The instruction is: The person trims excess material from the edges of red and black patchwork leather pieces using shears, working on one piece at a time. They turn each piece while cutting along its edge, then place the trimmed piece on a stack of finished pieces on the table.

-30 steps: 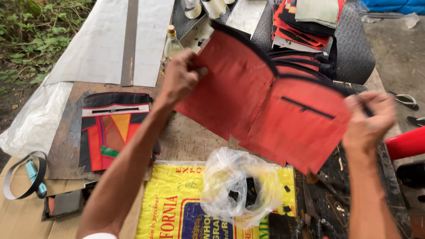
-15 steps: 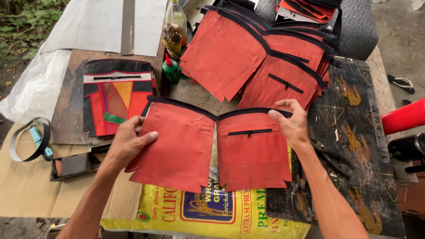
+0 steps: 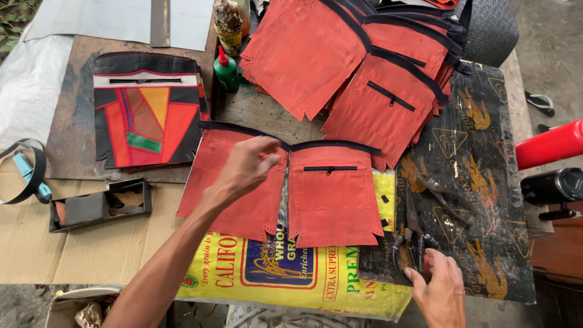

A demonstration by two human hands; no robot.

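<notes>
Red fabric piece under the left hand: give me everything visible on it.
The red fabric piece lies flat and unfolded on the yellow sack: two panels joined along a black top trim. The right panel has a closed black zipper. Bottom edges are notched. The left hand rests on the left panel, near the trim.

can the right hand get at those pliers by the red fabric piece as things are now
Probably yes. The right hand is already at the handles of the pliers, which lie uncovered on the dark mat, just right of the red fabric piece; nothing blocks them.
</notes>
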